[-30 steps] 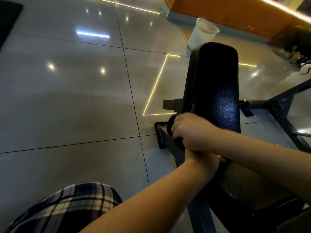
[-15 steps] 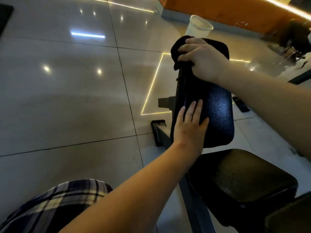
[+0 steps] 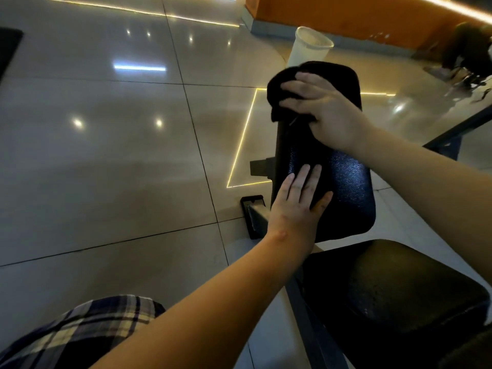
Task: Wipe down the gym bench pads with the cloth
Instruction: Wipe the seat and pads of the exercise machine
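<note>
Glossy pale floor tiles (image 3: 93, 169) fill the head view, catching ceiling lights, with an orange wall (image 3: 346, 17) along the far edge and one white bucket (image 3: 308, 47) standing just behind the bench.

Two pads show. The black back pad (image 3: 346, 187) is tilted up and away from the person, and the darker seat pad (image 3: 386, 288) lies flat below it, nearer the camera. A dark steel frame (image 3: 254, 214) carries both.

One black cloth (image 3: 279, 83) sits bunched at the top left corner of the back pad. The right hand (image 3: 324, 110) covers it, fingers curved over the wad and pressing it to the vinyl. How the thumb holds underneath is hard to make out.

The left hand (image 3: 298, 203) rests lower on the same pad near its left edge, fingers straight and flat on the surface. It holds nothing and seems to be steadying the pad.

My reading is that the back pad is the one being wiped, with the cloth at the upper end of a stroke. The next move likely calls for drawing the cloth down the face with even pressure, and the left hand would need to get out of its path. The seat pad remains to be checked for wiping.

A plaid garment (image 3: 80, 331) shows at the lower left.
</note>
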### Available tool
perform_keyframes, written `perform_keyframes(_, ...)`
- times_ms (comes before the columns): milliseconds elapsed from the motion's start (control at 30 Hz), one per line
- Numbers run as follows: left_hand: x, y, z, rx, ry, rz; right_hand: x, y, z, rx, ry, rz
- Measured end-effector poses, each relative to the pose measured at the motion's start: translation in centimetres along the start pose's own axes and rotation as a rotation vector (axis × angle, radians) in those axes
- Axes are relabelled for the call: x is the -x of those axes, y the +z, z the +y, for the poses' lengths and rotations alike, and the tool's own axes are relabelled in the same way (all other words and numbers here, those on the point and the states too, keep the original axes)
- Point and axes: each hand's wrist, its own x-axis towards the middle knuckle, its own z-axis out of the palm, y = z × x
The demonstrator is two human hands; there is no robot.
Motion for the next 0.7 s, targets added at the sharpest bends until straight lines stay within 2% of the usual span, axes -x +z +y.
perform_keyframes(167, -0.7, -0.9, -0.6, 0.034, 0.012, -0.022, -3.4, -0.7, -0.2, -0.202, 0.322, 0.171)
perform_keyframes(300, -0.8, -1.5, -1.9, 0.05, 0.018, 0.019, -5.9, -3.1, 1.8, -0.53, 0.654, 0.117)
perform_keyframes(467, -0.2, -1.6, -3.0, 0.077, 0.031, 0.039, -4.6, -3.2, 6.1, -0.649, 0.956, 0.163)
perform_keyframes(533, -0.1, -1.6, -2.9, 0.083, 0.035, 0.026, -5.3, -3.2, 5.1, -0.59, 0.934, 0.167)
perform_keyframes(700, -0.4, -1.7, -2.8, 0.133, 0.025, 0.016, -4.8, -1.5, -0.4, -0.36, 0.524, 0.218)
